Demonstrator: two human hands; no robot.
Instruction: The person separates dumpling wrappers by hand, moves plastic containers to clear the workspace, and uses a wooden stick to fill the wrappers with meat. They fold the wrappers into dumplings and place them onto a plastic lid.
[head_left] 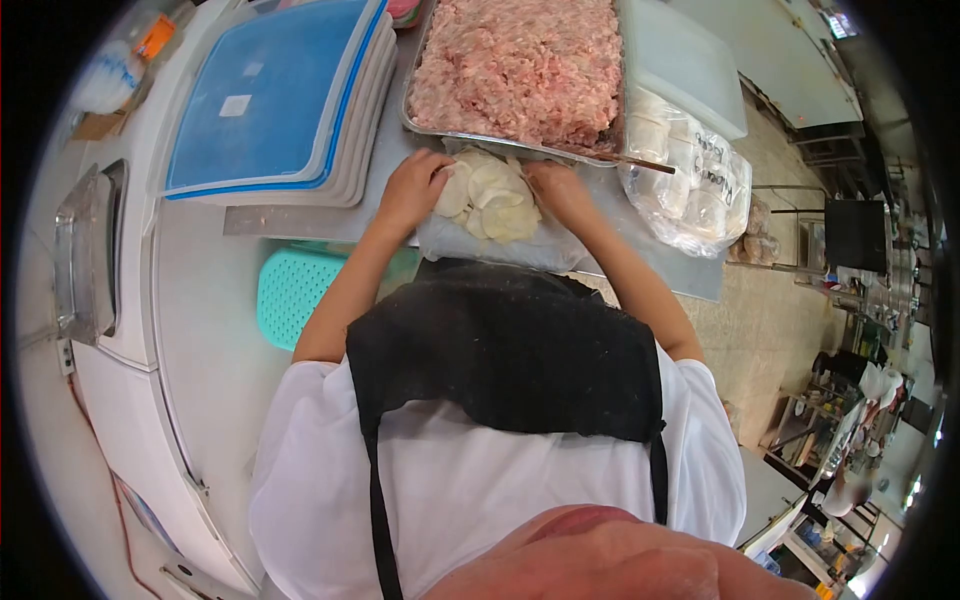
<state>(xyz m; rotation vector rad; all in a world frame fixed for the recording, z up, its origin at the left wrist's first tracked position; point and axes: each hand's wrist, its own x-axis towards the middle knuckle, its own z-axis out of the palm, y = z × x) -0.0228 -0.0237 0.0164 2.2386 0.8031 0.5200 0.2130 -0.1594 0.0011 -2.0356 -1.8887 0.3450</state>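
Note:
Thin, pale round dough wrappers lie in an overlapping heap on a plastic-covered patch at the table's near edge. At the heap's left side is my left hand, its fingers bent and touching the outer wrappers. My right hand rests at the right side, its fingertips partly hidden beneath the tray's edge. Whether either hand pinches a wrapper is too small to tell. Just beyond both hands stands a metal tray heaped with pink ground meat, a thin brown stick lying at its near right corner.
Stacked white trays with a blue lid stand at left. Plastic bags of wrapper stacks and a translucent lid are at right. A turquoise perforated basket sits below the table's left edge. Shelves and a distant person appear far right.

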